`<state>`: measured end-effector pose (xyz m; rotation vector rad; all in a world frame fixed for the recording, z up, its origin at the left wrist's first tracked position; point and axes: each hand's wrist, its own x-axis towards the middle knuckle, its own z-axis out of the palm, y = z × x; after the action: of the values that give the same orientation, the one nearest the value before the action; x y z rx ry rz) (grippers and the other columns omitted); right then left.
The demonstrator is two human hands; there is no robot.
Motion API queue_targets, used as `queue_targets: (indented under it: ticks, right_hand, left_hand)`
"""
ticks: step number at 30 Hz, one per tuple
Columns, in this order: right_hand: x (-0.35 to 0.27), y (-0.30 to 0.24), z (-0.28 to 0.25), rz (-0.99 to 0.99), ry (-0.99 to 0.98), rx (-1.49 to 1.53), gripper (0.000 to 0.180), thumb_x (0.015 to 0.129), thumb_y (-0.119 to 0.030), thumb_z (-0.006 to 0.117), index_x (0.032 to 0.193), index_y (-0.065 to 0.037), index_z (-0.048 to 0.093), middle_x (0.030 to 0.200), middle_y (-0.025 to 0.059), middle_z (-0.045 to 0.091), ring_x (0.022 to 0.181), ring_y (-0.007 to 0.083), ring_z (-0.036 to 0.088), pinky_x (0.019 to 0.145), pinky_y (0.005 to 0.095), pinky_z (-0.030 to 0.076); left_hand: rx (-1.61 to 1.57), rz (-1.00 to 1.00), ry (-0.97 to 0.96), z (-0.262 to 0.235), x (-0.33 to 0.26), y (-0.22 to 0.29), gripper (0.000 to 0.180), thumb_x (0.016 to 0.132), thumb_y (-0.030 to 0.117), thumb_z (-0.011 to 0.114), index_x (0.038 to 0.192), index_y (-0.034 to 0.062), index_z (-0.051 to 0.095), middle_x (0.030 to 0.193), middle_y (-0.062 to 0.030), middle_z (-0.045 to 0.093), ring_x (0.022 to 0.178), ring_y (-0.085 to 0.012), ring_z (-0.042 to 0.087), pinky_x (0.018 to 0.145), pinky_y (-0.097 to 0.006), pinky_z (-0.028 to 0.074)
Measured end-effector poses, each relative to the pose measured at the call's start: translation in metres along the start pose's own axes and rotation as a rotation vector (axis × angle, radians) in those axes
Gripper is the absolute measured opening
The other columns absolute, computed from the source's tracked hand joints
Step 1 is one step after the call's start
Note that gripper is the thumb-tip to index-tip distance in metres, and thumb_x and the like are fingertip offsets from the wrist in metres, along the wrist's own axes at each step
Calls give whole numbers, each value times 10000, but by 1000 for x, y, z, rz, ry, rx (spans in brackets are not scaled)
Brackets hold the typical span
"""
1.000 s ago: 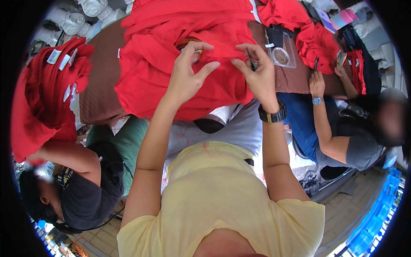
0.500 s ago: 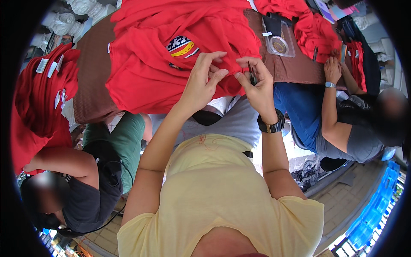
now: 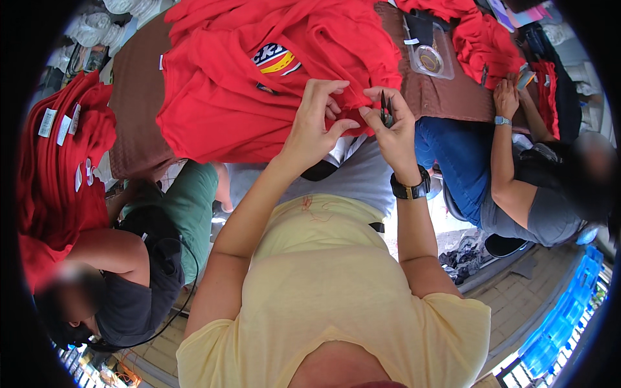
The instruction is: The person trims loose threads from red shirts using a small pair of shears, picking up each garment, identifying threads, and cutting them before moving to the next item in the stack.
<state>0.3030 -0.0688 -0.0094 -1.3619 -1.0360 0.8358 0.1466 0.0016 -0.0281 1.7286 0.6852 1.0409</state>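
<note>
Head view, dial centred on the frame: the main red garment (image 3: 220,110) lies spread at 12 o'clock on a table with a brown cover (image 3: 139,90), its near edge draping toward the wearer. A multicoloured oval print (image 3: 277,61) faces up on the garment, toward 11 to 12 o'clock. The left hand (image 3: 315,123) is positioned at the garment's near edge, just past 12 o'clock; its thumb and forefinger stand apart, and the remaining fingers curl inward. Whether those curled fingers clamp the fabric cannot be told. The right hand (image 3: 396,126), at 1 to 2 o'clock, is closed around small dark thread snips (image 3: 387,118), blades directed toward 12 o'clock, with the thumb and forefinger near the same edge. A black wristwatch (image 3: 411,187) is fitted to the right wrist. A clear plastic tray (image 3: 445,72) sits on the table between 1 and 2 o'clock. Loose red threads (image 3: 310,204) rest on the wearer's yellow shirt (image 3: 323,278). A stack of red garments (image 3: 71,168) with white tags is located between 9 and 10 o'clock. Seated co-workers occupy 8 o'clock, in a dark shirt (image 3: 126,310), and 3 o'clock, in blue jeans (image 3: 449,161).
</note>
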Motion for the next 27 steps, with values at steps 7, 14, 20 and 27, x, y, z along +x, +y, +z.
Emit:
queue_targets:
  ticks: [7, 14, 20, 27]
  right_hand:
    - [1, 3, 4, 11, -3, -4, 287, 905, 42, 669, 1185, -17, 636, 1070, -8, 620, 698, -16, 434, 624, 171, 371]
    - [0, 3, 5, 20, -3, 19, 271, 911, 33, 667, 1176, -13, 636, 1050, -8, 621, 683, -9, 424, 628, 167, 373]
    - [-2, 5, 4, 27, 16, -1, 265, 901, 29, 685, 1159, -11, 643, 1040, -6, 627, 676, -12, 413, 600, 173, 355]
    - [-8, 5, 7, 9, 34, -36, 258, 898, 21, 695, 1150, -15, 651, 1018, -10, 639, 639, -14, 397, 567, 180, 342]
  left_hand:
    - [132, 185, 51, -1, -1, -29, 352, 831, -83, 732, 1137, 7, 584, 1124, -132, 543, 868, -183, 632, 745, -298, 549]
    - [-23, 36, 92, 6, -3, -9, 308, 857, -67, 726, 1136, -4, 611, 1050, -121, 588, 862, -190, 651, 738, -305, 553]
    - [110, 97, 176, 10, -5, -11, 111, 871, -50, 728, 963, -35, 669, 878, -79, 654, 780, -159, 672, 693, -292, 563]
    - [-73, -109, 105, 12, -16, -24, 36, 960, -38, 638, 989, -36, 617, 957, -85, 682, 872, -127, 671, 777, -277, 568]
